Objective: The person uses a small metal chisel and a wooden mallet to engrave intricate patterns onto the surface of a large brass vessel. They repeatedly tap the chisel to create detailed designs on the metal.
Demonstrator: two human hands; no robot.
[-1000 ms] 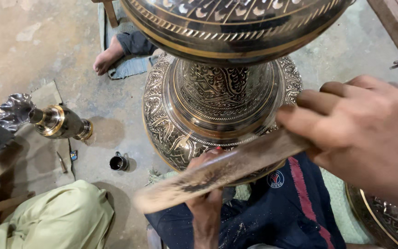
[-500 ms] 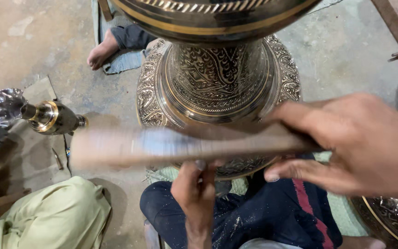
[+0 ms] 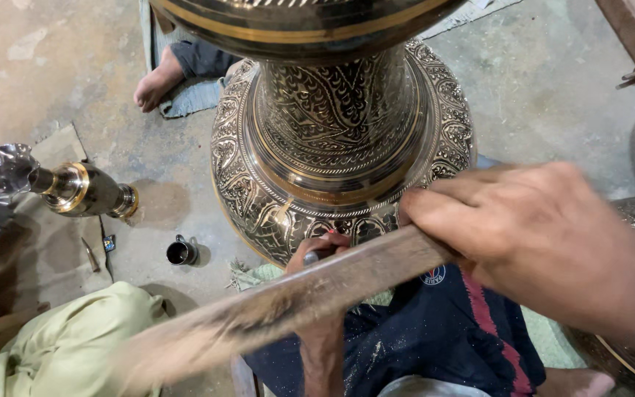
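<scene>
Stained grey concrete floor (image 3: 45,81) under worn cloth mats (image 3: 45,242).

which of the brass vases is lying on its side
The small brass vase at the left, lying on the floor with its fluted mouth leftward; the large engraved vase stands upright.

A: Position of the wooden stick (image 3: 295,298)?
B: In front of the engraved vase base (image 3: 347,169), held in the right hand (image 3: 523,235).
A: And the small cup (image 3: 179,252)?
B: On the floor, left of the base, right of the lying small vase (image 3: 75,187).
</scene>
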